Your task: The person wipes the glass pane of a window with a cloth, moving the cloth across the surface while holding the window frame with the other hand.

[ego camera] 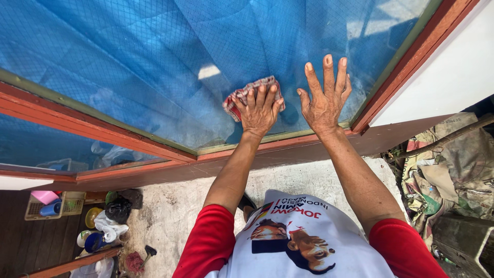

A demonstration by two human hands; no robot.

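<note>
My left hand (259, 109) presses a red-and-white checked cloth (245, 94) flat against the window pane (154, 62), which shows blue fabric behind wire-mesh glass. The cloth sticks out above and to the left of my fingers. My right hand (325, 98) lies flat on the same pane just to the right, fingers spread and empty, near the lower right corner of the red wooden frame (401, 67).
A second framed pane (56, 149) sits lower left. Below is a concrete floor (175, 206) with a basket (51, 205), bowls, cups and bags at lower left. Crumpled cloth and sacks (447, 175) pile at the right.
</note>
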